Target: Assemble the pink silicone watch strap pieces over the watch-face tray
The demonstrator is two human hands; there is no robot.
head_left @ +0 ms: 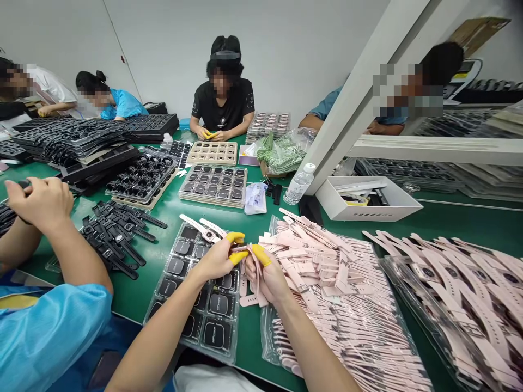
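While the left hand pinches a watch near the clear tray, the right hand pinches a pink strap close against it; I cannot tell whether they are joined. Pink-strapped watches on the right of the counter look done, but bare watches in the tray and a heap of loose straps suggest plenty is left.

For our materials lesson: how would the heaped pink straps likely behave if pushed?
The pink straps would probably slide apart, lying loosely crisscrossed. Each is likely light, being thin. They may flex: similar watch straps farther right curve.
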